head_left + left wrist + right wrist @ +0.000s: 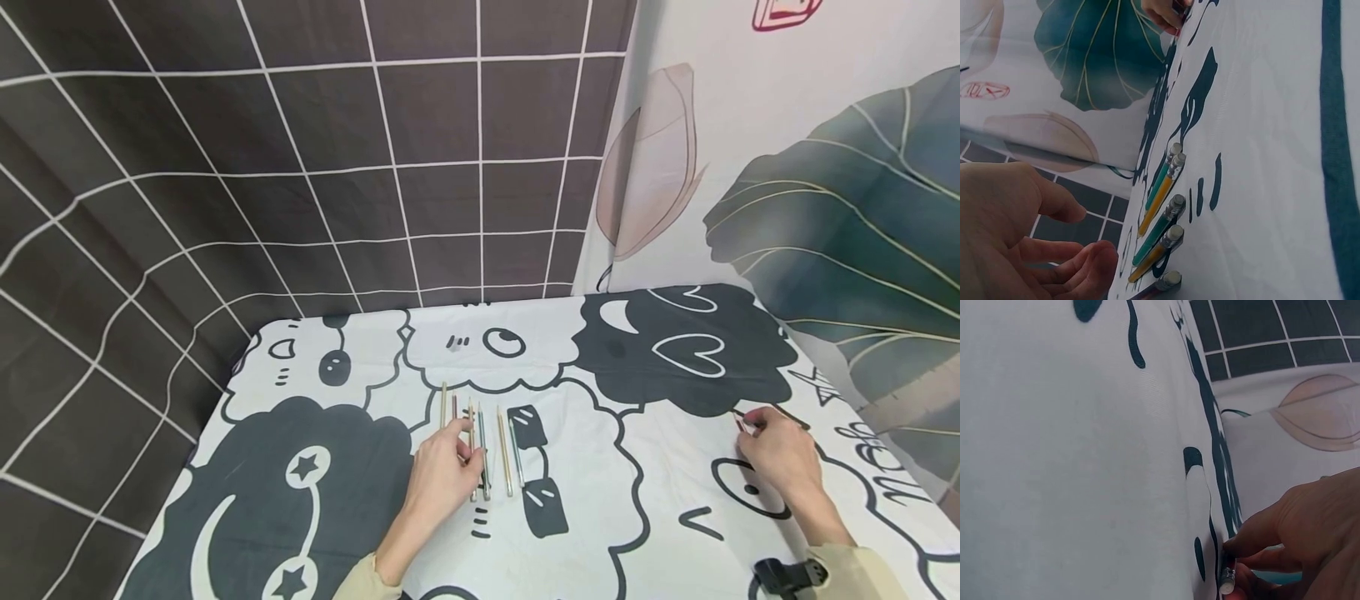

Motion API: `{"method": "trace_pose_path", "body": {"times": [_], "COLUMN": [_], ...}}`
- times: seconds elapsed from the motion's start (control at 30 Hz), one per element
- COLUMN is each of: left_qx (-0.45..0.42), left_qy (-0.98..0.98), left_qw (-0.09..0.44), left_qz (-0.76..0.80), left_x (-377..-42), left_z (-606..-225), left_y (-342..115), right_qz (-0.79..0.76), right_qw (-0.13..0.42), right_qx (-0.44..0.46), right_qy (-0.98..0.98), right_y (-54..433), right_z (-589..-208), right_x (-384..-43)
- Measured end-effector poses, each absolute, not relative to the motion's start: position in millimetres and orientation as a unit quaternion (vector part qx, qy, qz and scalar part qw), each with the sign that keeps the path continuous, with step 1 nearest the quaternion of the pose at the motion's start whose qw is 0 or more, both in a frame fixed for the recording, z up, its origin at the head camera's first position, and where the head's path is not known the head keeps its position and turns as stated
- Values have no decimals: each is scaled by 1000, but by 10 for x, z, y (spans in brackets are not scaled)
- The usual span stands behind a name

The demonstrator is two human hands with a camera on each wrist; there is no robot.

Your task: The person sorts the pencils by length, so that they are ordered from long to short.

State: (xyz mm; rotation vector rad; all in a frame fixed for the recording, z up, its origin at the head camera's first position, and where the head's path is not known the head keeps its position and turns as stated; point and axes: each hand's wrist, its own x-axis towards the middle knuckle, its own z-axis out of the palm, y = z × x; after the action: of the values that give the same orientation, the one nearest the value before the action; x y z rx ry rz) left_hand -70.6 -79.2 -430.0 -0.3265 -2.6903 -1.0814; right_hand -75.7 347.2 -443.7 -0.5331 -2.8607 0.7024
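Note:
Several pencils with metal-capped eraser ends lie roughly parallel on the patterned cloth, among them a yellow pencil [505,454], a green pencil [1160,230] and a dark red pencil [1163,284]. My left hand [442,467] is over the left part of this row, thumb and fingers apart and nothing between them. It hides parts of the leftmost pencils in the head view. Well off to the right, my right hand [783,450] pinches a red pencil [1227,584] close to the cloth. Its eraser end shows in the right wrist view, while the fingers cover much of the rest.
A white cloth [570,442] printed with dark cloud faces covers the table. Behind it hangs a dark curtain [438,200] with a white grid, and to the right a leaf-print curtain [675,225]. A black strap [787,575] sits on the right wrist.

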Motion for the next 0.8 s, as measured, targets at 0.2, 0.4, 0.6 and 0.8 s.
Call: {"method": "trace_pose_path", "body": {"times": [0.2,0.4,0.6,0.8], "left_qx": [-108,-106,-108,-107], "left_qy": [-917,-917,-916,-915], "left_qw": [109,107,110,105], "left_qz": [-369,-370,-371,-375], "left_x": [-702,-700,-705,-703], "left_z": [-4302,-4308,-4314,-4308], "left_y": [-792,-799,-814,-818], "right_qz": [235,246,265,283], "right_qw": [64,61,59,53], "right_qx": [-179,-182,-176,-159], "right_qy": [-953,-950,-946,-944], "right_y": [3481,3489,3460,3338], "right_z": [-4413,-4397,-4381,-4360], "right_x": [-772,-762,-757,-735]}}
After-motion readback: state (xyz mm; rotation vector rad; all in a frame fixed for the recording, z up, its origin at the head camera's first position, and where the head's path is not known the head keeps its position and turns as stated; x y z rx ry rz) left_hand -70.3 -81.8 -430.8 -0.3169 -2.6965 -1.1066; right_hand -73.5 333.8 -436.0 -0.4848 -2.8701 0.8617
